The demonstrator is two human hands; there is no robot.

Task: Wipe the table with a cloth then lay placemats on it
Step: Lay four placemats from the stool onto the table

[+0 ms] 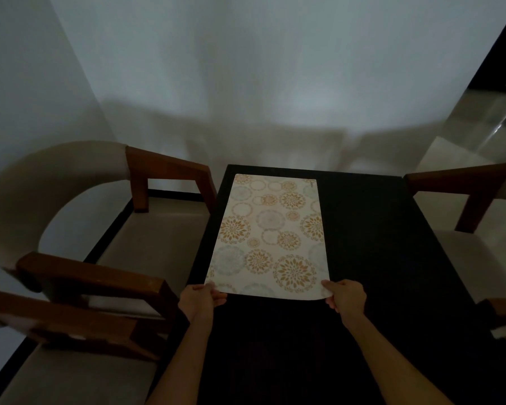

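Laying step: left hand point(200, 298) and right hand point(346, 298) pinch the mat's point(270, 232) near corners (no cloth visible). Next: square it on the table point(377, 244), release.

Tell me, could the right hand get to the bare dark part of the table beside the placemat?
Probably yes. The right hand pinches the placemat's near right corner, and the dark table lies uncovered just beside it, with nothing visible between. It would have to let go first.

A cream placemat point(270, 235) with orange and blue medallions lies lengthwise on the dark table's point(377, 229) left half.
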